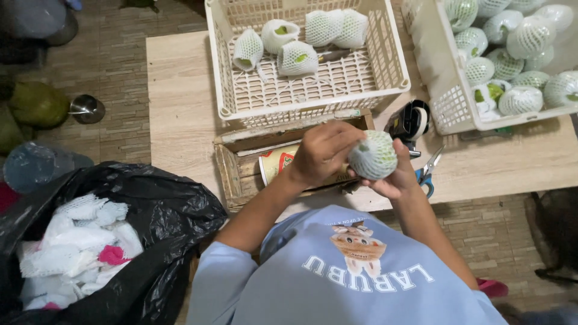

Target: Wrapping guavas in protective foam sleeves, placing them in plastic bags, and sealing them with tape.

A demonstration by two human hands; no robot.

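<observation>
White foam netting covers the round green fruit (373, 154) held in front of the person's chest, above the near edge of the wooden table (180, 102). Right hand (394, 177) cups the fruit from below and behind, fingers curled closed around it. Left hand (322, 150) grips it from the left side, fingertips pinched on the netting at the top of the fruit.

To the person's left, on the floor, a black plastic bag (168, 216) stands open, holding loose white foam nets (72, 241) with a pink one among them.

Just beyond the hands, a shallow wooden box (232, 165) lies on the table, with a paper cup (277, 164) on its side inside it. Scissors with blue handles (428, 168) lie just right of the hands, and a tape dispenser (410, 120) sits behind them.

Farther back, a cream plastic crate (313, 90) holds five netted fruits (295, 58) near its far wall. A second crate (445, 102), to the right and partly out of frame, is filled with many netted fruits (521, 99).
</observation>
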